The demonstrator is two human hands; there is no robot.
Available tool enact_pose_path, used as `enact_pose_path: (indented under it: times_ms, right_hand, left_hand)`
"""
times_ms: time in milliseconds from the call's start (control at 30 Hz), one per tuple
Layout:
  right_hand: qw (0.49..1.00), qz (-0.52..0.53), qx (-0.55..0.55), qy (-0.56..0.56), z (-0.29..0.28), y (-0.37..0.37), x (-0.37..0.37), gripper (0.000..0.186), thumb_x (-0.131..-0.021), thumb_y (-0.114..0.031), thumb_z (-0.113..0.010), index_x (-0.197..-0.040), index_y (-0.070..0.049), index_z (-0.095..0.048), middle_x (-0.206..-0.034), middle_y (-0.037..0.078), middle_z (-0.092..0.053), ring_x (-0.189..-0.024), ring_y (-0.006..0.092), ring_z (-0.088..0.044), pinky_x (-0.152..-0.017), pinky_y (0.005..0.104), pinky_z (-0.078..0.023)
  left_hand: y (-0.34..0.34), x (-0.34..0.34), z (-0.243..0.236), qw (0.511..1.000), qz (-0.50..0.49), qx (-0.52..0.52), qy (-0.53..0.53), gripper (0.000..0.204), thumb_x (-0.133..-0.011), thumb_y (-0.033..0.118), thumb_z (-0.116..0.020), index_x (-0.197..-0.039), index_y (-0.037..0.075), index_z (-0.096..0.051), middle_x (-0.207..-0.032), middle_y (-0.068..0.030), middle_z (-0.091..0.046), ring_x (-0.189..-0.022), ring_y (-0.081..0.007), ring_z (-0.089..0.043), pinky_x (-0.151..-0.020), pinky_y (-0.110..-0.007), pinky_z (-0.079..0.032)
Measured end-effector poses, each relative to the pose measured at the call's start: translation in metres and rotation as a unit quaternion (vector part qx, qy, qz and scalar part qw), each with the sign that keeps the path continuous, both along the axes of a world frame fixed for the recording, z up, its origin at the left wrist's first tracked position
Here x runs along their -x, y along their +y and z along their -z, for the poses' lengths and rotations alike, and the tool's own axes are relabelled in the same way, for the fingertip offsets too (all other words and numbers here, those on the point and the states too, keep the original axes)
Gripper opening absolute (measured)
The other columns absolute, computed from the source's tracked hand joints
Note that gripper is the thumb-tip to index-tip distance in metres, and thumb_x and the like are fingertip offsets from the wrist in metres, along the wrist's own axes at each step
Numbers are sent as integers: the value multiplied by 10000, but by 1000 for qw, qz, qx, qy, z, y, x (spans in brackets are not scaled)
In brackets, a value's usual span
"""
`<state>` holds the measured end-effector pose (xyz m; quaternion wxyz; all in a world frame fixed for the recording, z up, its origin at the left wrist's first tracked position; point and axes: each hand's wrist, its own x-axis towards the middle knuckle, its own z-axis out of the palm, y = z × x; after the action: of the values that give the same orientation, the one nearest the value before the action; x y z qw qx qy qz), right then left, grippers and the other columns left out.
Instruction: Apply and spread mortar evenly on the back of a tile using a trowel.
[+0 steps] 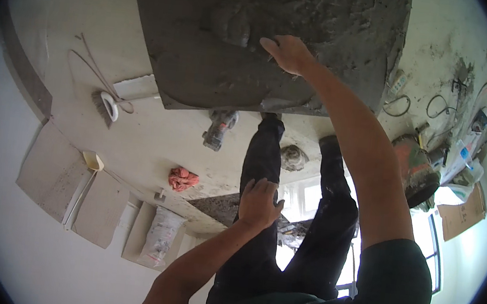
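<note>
A large dark grey slab (180, 74) with wet-looking mortar on its face fills the upper middle. My right hand (289, 54) is over it, its fingers curled and the thumb pointing left. What those fingers hold, if anything, I cannot make out. Just left of that hand, a raised lump of mortar (233, 25) stands on the surface. Rougher, streaked mortar lies beyond the hand. My left hand (259, 204) rests on my left leg near the knee, holding nothing, with its fingers apart.
Below the slab's near edge lie a grey power tool (219, 130) and a mortar-covered lump (294, 157). At left are a white brush (106, 108) and cardboard sheets (55, 168). A red cloth (182, 179) lies nearer. A dirty bucket (414, 170) and cables stand right.
</note>
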<state>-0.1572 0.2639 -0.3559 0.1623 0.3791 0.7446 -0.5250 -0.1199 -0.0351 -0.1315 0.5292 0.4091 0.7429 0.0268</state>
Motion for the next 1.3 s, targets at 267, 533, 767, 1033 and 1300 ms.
enact_pose_path:
  times_ms: [267,533,767,1033,1300]
  right_hand:
    - [936,84,333,80,-1,-17,74,537,-960,-561,-547,-817,-50,-636,-584,33,-481,-500,138,-450,-457,344,-377]
    - [922,91,300,226,-63,-36,21,531,-981,-515,-542,-796,-24,-625,-616,47,-522,-590,154,-485,-581,374,-425]
    - [946,104,216,218,-124,-8,-111,497,-987,-456,-556,-805,3,-610,-637,71,-532,-629,164,-489,-606,382,-432]
    - [949,169,160,211,-175,20,-240,471,-981,-429,-580,-816,11,-610,-637,71,-524,-641,153,-473,-606,380,-427]
    - [916,256,45,306,-226,5,-359,474,-936,-446,-637,-863,21,-607,-704,166,-581,-679,243,-546,-659,420,-451]
  left_hand:
    - [-5,-20,-3,999,29,37,-10,444,-773,284,-782,-1121,65,-615,-1116,-105,-640,-1185,-279,-576,-1087,-475,-395]
    - [-10,-40,-6,998,47,31,33,437,-780,303,-771,-1116,66,-623,-1091,-107,-639,-1149,-275,-586,-1079,-468,-396]
    - [-6,-69,-4,988,125,55,69,405,-759,298,-775,-1077,86,-643,-1045,-103,-651,-1083,-274,-611,-1034,-433,-404]
    - [12,-102,-5,969,197,115,100,419,-784,312,-751,-1115,71,-659,-1105,-129,-688,-1126,-288,-623,-1056,-468,-408]
    - [40,-125,-7,938,268,127,181,406,-767,354,-775,-1075,105,-685,-1046,-136,-710,-984,-323,-685,-869,-430,-541]
